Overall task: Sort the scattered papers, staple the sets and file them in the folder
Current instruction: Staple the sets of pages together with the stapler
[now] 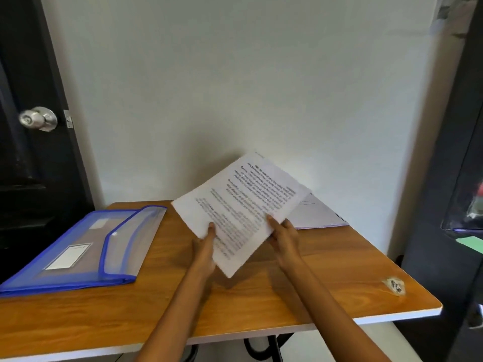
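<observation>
Head view, left to right. Dark door (31, 178) at far left, round metal knob (39, 118) on it. Pale wall (235, 74) behind everything. Wooden table (326, 278) with a white edge fills the lower frame.

Blue-trimmed translucent folder (78, 246) lies flat on the table's left part, flap side toward the middle, white label on its front; its near left corner reaches the table edge.

Left hand (205, 246) grips the near-left edge of a stack of printed papers (240, 205), thumb on top of the sheet, fingers curled under. The stack is held up off the table, tilted, far corner raised toward the wall, near corner pointing down over the tabletop. Text on the top sheet is motion-blurred, unreadable. How many sheets are in the stack is hard to tell, looks like a few.

Right hand (283, 233) pinches the right edge of the same papers, thumb on top, fingers beneath. Both forearms come in from the bottom of frame.

Behind the held papers and the right hand, another paper pile (318, 215) lies flat at the table's far right, near the wall, partly hidden by the held stack.

Torn sticker patch (394, 284) sits near the table's right front corner. Dark cabinet-like surface (444, 205) stands at far right, something green (470, 242) on it, blurred.
</observation>
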Demonstrator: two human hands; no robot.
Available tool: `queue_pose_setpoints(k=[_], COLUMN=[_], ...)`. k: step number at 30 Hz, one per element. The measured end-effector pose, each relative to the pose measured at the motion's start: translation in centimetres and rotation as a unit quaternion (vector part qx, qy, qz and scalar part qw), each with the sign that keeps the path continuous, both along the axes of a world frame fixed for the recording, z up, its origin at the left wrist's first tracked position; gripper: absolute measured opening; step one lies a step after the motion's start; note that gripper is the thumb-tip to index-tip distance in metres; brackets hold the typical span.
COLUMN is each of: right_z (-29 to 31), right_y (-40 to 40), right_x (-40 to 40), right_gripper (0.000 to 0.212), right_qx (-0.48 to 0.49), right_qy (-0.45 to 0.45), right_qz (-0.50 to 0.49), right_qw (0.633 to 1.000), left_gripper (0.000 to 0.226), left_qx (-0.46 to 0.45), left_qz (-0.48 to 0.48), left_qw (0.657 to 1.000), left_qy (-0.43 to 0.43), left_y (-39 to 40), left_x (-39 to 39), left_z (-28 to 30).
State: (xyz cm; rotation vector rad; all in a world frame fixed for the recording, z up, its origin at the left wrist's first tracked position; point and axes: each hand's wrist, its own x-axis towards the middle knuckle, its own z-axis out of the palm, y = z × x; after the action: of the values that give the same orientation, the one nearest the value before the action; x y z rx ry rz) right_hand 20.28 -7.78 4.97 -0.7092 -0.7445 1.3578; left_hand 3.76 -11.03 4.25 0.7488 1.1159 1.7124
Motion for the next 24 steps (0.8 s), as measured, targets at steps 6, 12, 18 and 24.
queue_pose_setpoints(k=[6, 12, 18, 24], right_z=[1.4, 1.8, 2.8, 2.7], right_y=[0.3, -0.3, -0.8, -1.2], right_x=[-1.1, 2.7, 0.0, -1.3], right_gripper=[0.024, 0.023, 0.021, 0.019], right_qx=[0.013, 0.112, 0.176, 0.185], right_qy=[-0.117, -0.253, -0.296, -0.308], right_qz=[-0.039, 0.053, 0.064, 0.019], right_qw=[0.992, 0.959, 0.937, 0.933], left_gripper=[0.028, 0.035, 0.023, 0.028], left_qx=[0.015, -0.045, 0.035, 0.079], left_qz=[0.028, -0.104, -0.048, 0.018], left_qw=[0.999, 0.982, 0.988, 0.985], left_qy=[-0.021, 0.148, 0.140, 0.149], left_y=[0.2, -0.4, -0.2, -0.8], left_x=[0.6, -6.7, -5.2, -4.4], left_z=[0.0, 1.7, 6.0, 6.3])
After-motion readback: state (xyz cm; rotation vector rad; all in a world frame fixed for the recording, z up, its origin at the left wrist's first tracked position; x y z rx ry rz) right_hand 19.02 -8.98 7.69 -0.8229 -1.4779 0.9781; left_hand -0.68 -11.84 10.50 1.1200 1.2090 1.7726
